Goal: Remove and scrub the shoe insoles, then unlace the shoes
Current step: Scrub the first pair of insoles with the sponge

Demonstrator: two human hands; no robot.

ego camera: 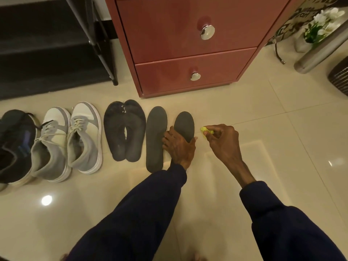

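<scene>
Insole [185, 123]: heel half covered by the left hand [178, 146]; only the toe end shows.
Yellow item [206, 131]: mostly buried in the fingers of the right hand [223, 141] (sponge or cloth, cannot tell).
Black shoe [16, 146]: far left of the left hand, cut by the frame edge.
Ribbed dark object [339, 77]: far right of the right hand, cut off too.

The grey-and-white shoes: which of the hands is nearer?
Left. The left hand holds an insole right of the shoes; the right hand, pinching a yellow object, is farther right.
</scene>
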